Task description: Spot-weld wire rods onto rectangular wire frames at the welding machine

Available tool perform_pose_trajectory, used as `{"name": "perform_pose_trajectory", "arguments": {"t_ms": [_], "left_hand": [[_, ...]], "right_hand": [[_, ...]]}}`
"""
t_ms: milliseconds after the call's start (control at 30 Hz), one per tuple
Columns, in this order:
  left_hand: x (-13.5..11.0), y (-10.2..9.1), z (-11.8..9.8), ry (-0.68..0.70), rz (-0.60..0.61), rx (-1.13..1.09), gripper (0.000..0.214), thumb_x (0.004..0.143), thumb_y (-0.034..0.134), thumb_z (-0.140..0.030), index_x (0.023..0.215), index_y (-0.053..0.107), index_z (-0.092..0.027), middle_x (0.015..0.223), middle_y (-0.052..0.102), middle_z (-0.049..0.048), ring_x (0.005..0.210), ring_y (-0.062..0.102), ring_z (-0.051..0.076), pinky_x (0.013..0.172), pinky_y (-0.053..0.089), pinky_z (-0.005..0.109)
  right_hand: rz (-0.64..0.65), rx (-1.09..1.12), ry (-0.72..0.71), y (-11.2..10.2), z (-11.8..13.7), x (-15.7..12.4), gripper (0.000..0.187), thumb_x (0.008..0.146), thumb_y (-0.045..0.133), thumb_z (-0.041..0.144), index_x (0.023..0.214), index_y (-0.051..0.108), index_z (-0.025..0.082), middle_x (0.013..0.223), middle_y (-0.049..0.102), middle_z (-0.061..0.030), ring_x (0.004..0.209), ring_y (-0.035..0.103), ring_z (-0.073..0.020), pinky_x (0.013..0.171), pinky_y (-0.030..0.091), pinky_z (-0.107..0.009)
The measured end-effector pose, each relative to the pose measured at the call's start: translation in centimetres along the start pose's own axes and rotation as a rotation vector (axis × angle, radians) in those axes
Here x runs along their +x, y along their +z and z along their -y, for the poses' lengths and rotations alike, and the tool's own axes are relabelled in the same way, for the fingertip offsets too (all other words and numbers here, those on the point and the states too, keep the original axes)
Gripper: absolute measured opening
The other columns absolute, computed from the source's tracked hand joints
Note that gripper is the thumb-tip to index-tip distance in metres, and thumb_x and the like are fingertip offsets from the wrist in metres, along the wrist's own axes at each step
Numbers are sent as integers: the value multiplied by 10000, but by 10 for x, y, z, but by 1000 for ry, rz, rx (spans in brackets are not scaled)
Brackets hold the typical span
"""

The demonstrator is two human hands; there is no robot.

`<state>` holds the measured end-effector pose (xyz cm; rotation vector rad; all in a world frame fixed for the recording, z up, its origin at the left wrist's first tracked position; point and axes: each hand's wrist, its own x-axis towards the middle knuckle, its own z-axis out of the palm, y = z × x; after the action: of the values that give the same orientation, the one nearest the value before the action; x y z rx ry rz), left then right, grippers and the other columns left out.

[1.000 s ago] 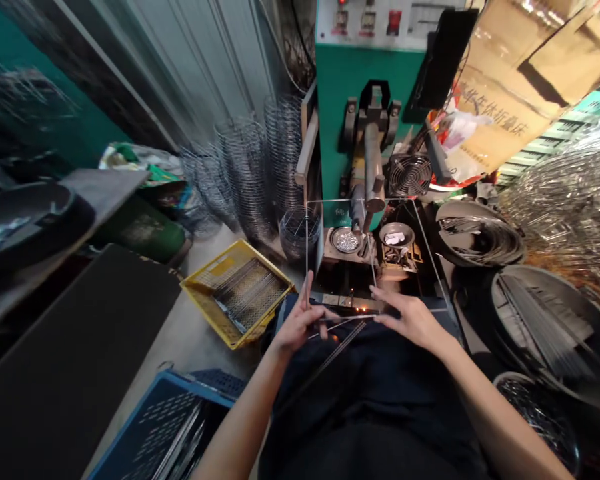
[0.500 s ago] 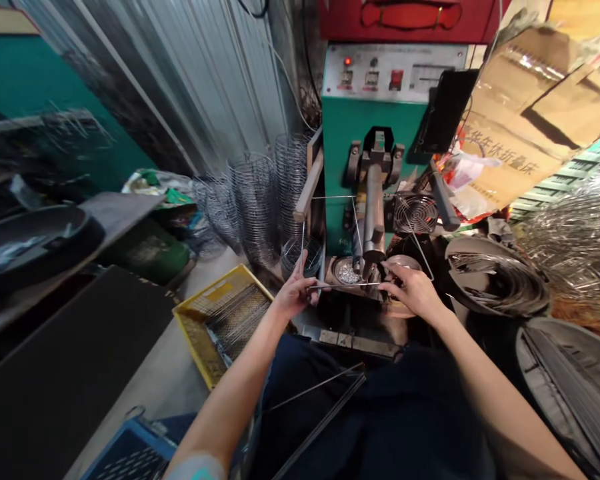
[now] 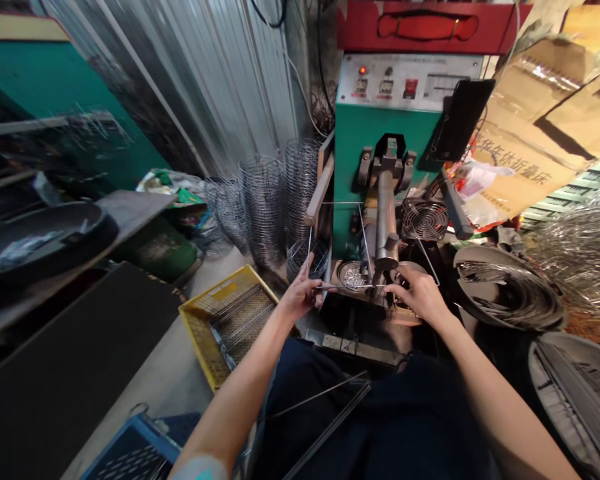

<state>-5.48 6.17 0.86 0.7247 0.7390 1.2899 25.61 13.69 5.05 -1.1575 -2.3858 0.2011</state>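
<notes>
My left hand [image 3: 301, 295] is closed on a bent metal wire frame [image 3: 366, 233], its index finger pointing up along one side. The frame is roughly four-sided, and its near wire runs right toward the tip of the machine's upper metal rod [image 3: 387, 220]. Beside that tip is my right hand [image 3: 419, 291], fingers bent and drawn together; whatever they grip is too small to make out. Below the rod's left side sits a round dish [image 3: 353, 275] of small shiny metal bits. Several loose straight wires [image 3: 333, 423] lie across my lap.
The green machine [image 3: 385, 119] stands ahead, with a black phone-like slab [image 3: 460, 120] on its front. To its left rise wire-ring stacks [image 3: 263, 213]. A yellow crate [image 3: 195, 333] holds wire rods at my left. Basins of wire [image 3: 505, 287] and rods [image 3: 575, 400] flank my right.
The view has shifted, so the machine appears farther right and lower. Relative to the machine, both hands and the wire frame sit slightly farther left.
</notes>
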Motion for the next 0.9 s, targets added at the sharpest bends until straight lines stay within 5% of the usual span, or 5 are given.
{"name": "perform_pose_trajectory", "arguments": {"t_ms": [367, 467, 633, 767, 900], "left_hand": [[-3, -6, 1, 7, 46, 2, 1010, 864, 616, -163, 1545, -117, -309, 886, 780, 91, 448, 643, 137, 437, 476, 198], [-2, -5, 1, 1, 28, 1, 1027, 852, 631, -156, 1546, -112, -302, 882, 780, 89, 445, 636, 135, 447, 485, 208], [-2, 0, 4, 8, 18, -9, 1015, 854, 617, -160, 1546, -113, -301, 846, 778, 76, 448, 640, 131, 438, 466, 190], [-43, 5, 17, -6, 41, -4, 1023, 865, 619, -182, 1536, -140, -323, 856, 774, 85, 492, 669, 155, 469, 485, 211], [-115, -1, 53, -67, 82, -9, 1062, 850, 692, -252, 1542, -109, -328, 968, 758, 139, 809, 738, 243, 631, 541, 278]], "right_hand": [[32, 49, 38, 2, -1, 0, 508, 869, 638, 553, 1241, 634, 207, 838, 705, -56, 693, 649, -224, 650, 490, -316], [-79, 63, 52, -5, -14, -2, 552, 832, 661, 590, 1231, 646, 210, 1018, 696, -104, 900, 653, -274, 808, 516, -386], [-287, 191, 408, -15, -42, -15, 524, 866, 563, 556, 1169, 661, 140, 1016, 692, -157, 898, 653, -294, 800, 532, -448], [-131, 674, 621, -18, -29, -54, 518, 852, 554, 540, 1179, 598, 141, 813, 697, -74, 495, 560, -158, 444, 456, -280], [-55, 937, 726, -21, 6, -150, 541, 796, 679, 554, 1179, 572, 188, 778, 654, -31, 510, 549, -141, 433, 424, -247]]}}
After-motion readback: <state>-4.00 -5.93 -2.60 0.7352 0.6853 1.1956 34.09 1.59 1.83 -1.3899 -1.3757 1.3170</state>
